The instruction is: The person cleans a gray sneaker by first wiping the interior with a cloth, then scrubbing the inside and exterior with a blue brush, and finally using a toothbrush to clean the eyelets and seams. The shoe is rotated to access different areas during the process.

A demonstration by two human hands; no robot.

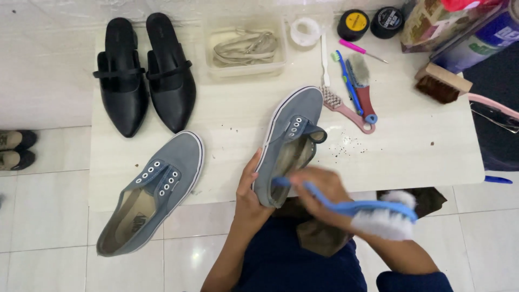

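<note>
Blue brush (373,213) (right hand (319,189)) beside sneaker (289,146)

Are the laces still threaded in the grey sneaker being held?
No: the grey sneaker in the left hand shows bare, empty eyelets, while the right hand holds a blue brush.

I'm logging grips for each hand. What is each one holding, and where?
Left hand grips the grey sneaker at its heel side. Right hand holds the blue brush by its handle.

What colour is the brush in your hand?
The brush has a blue handle and white bristles, seen in the head view.
</note>
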